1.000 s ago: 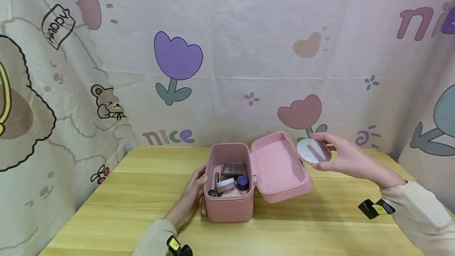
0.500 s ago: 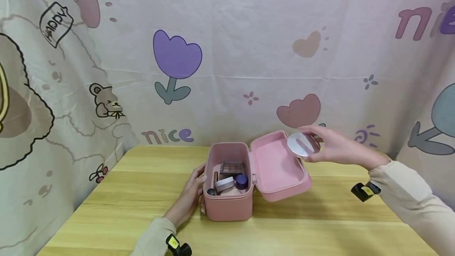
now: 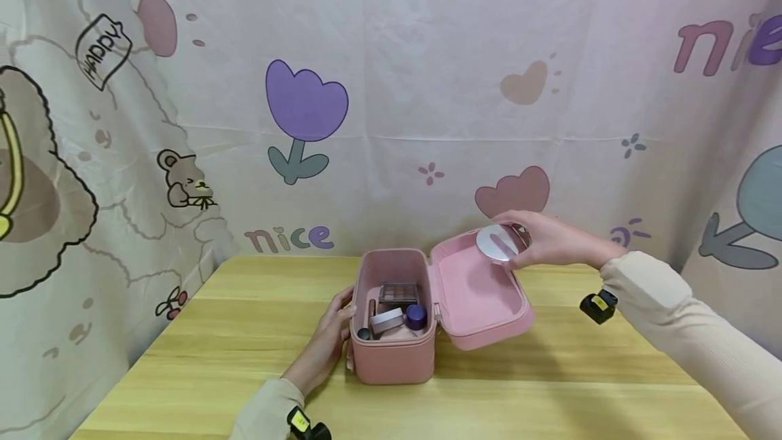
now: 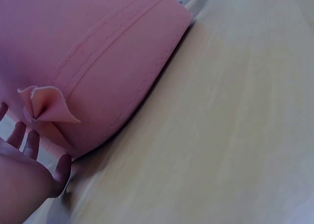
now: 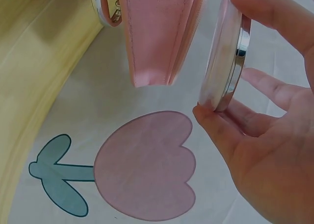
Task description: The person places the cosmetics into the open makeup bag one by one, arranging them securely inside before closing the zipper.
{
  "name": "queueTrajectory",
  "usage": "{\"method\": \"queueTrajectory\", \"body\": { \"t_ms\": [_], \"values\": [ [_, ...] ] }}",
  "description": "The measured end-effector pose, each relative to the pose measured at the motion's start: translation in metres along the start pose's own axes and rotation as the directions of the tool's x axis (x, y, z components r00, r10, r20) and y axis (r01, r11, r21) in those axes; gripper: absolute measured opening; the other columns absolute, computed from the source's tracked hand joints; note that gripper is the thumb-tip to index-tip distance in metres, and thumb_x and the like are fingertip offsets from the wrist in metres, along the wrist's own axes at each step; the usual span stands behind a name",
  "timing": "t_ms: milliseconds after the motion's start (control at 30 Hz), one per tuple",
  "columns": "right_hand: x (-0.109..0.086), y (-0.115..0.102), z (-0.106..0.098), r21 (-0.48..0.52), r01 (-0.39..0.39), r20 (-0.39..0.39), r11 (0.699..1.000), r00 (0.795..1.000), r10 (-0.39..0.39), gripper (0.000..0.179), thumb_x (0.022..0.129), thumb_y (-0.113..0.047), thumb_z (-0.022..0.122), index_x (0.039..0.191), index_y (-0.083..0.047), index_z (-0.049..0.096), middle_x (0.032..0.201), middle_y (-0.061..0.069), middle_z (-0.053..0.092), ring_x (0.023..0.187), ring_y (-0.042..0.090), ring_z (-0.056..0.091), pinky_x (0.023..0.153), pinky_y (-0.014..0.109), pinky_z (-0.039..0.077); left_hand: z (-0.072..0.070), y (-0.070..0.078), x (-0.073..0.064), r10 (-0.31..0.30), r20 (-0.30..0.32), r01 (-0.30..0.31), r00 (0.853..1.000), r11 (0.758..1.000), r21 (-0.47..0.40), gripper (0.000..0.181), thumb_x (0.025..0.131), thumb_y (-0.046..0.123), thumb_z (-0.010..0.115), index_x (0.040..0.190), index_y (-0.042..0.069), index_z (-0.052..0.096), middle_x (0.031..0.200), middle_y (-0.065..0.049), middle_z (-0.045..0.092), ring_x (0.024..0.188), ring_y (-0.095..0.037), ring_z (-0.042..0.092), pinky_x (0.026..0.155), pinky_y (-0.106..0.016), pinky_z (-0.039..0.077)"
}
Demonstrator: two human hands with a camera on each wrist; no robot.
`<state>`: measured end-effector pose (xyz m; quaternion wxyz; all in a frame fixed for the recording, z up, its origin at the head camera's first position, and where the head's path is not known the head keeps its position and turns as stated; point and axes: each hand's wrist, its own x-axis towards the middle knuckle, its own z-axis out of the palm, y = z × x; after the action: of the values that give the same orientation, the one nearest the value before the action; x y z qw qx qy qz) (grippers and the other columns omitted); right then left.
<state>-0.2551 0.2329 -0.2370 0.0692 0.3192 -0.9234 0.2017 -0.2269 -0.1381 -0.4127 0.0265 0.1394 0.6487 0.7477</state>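
Observation:
A pink makeup case (image 3: 394, 362) stands on the table with its lid (image 3: 485, 284) swung out to the right. Inside lie a dark eyeshadow palette (image 3: 398, 292), a white box-like item (image 3: 387, 320), a purple-lidded jar (image 3: 416, 316) and a slim brown stick (image 3: 372, 307). My left hand (image 3: 332, 326) rests with extended fingers against the case's left side, by a pink bow (image 4: 49, 106) in the left wrist view. Between thumb and fingers, my right hand (image 3: 544, 240) grips a round compact (image 3: 493, 243) by its edge, held up over the lid's far right corner.
The wooden table (image 3: 244, 331) reaches back to a patterned cloth backdrop (image 3: 403, 53) with flowers and hearts. A small dark round-topped item (image 3: 364, 334) sits at the case's near left corner. Black wrist cameras sit at both sleeves.
My right hand has moved left with the compact, from beside the lid to overlapping it in the head view. The left hand and the case have stayed put.

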Motion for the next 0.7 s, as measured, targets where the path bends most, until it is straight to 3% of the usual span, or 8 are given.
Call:
{"method": "queueTrajectory", "body": {
  "t_ms": [367,700],
  "values": [
    [0.014,-0.006,-0.005,-0.024,-0.013,0.047,1.000,0.999,0.014,0.074,0.068,-0.018,0.083,0.133,0.001,0.052,0.122,0.014,0.060,0.103,0.026,0.055,0.087,0.046,0.044,0.001,0.000,0.000,0.007,-0.004,-0.007,1.000,1.000,0.006,0.060,0.095,0.023,0.045,0.150,0.006,0.027,0.154,-0.016,0.022,0.138,-0.034,0.024,0.104,-0.039,0.027],
    [0.038,-0.030,-0.008,-0.067,-0.039,0.133,0.997,0.990,0.048,0.071,0.072,-0.018,0.078,0.136,-0.003,0.051,0.103,0.007,0.061,0.088,0.024,0.053,0.078,0.038,0.043,-0.001,-0.002,0.000,0.009,0.007,-0.009,1.000,1.000,0.010,0.059,0.097,0.022,0.043,0.151,0.005,0.026,0.155,-0.017,0.022,0.138,-0.036,0.023,0.106,-0.043,0.024]
  ]
}}
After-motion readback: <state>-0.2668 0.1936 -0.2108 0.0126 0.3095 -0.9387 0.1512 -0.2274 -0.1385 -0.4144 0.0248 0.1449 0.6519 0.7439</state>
